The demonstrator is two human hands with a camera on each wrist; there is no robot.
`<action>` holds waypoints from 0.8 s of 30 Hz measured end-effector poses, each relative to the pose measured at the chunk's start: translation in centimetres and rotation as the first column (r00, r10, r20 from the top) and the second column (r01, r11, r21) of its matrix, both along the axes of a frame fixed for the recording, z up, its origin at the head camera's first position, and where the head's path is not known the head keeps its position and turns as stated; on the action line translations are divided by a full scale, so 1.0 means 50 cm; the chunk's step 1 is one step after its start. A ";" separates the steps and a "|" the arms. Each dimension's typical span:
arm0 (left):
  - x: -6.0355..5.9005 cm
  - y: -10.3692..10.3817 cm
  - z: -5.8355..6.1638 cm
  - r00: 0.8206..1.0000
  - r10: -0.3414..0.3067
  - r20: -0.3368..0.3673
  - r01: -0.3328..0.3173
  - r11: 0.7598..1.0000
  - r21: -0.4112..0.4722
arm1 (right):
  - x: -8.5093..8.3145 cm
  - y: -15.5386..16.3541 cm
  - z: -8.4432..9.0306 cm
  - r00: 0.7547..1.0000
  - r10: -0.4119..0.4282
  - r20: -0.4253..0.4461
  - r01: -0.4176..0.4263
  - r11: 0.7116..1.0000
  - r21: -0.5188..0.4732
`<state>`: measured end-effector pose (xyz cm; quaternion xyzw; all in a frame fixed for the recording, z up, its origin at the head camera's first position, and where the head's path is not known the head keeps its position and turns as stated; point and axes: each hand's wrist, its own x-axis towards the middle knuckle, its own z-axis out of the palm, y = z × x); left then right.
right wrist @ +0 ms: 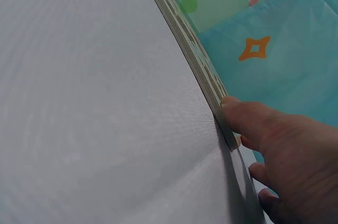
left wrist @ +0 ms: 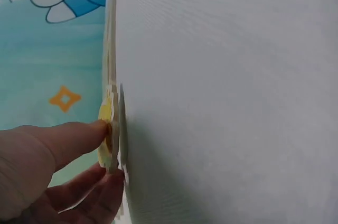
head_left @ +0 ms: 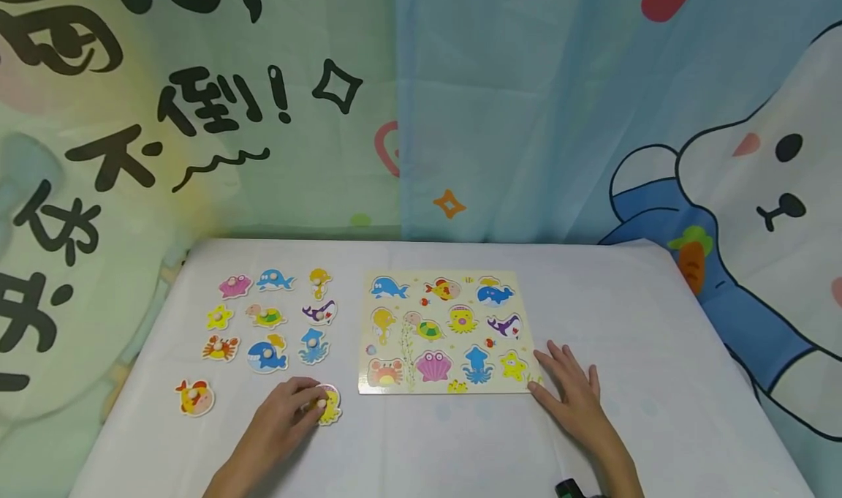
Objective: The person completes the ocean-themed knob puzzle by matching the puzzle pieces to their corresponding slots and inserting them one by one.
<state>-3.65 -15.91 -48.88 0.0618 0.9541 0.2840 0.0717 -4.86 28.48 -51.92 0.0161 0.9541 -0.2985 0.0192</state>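
"Leftmost?"
"Loose pieces (head_left: 266, 356), left of and beyond the fingers of the left hand (head_left: 283, 416)."
"Those fingers?"
"Pinching the yellow piece (head_left: 332, 407)."
"Further right?"
"The puzzle board (head_left: 395, 347), touched at its right edge by the right hand's (head_left: 576, 398) outstretched fingers."

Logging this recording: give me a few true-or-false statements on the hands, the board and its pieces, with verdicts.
1. The left hand holds the yellow octopus piece. True.
2. The right hand holds the crab piece. False: the right hand touches the puzzle board; the crab piece lies on the tablecloth.
3. The fish piece lies left of the left hand. True.
4. The turtle piece sits in the puzzle board. False: the turtle piece lies on the tablecloth.
5. The squid piece is nearer the puzzle board than the starfish piece. True.
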 end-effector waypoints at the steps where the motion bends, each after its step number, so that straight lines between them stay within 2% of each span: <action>1: 0.000 0.002 0.000 1.000 0.005 0.003 -0.005 1.000 0.009 | 0.000 0.000 0.000 1.000 0.000 -0.001 0.000 1.000 0.000; 6: -0.001 0.005 -0.001 1.000 0.009 -0.007 -0.008 0.998 0.067 | 0.000 -0.001 0.003 1.000 -0.002 0.003 0.002 1.000 -0.001; 13: -0.009 0.020 0.005 1.000 0.014 0.011 -0.015 0.998 0.067 | 0.002 -0.002 0.004 1.000 -0.003 -0.003 0.003 1.000 -0.006; 19: -0.016 0.039 0.006 1.000 0.009 -0.029 -0.006 0.994 0.111 | 0.003 -0.001 0.004 1.000 0.000 -0.017 0.000 1.000 -0.013; 24: -0.023 0.058 0.007 0.999 -0.003 -0.044 0.007 0.995 0.099 | 0.003 -0.002 0.004 1.000 -0.003 -0.009 0.003 1.000 -0.013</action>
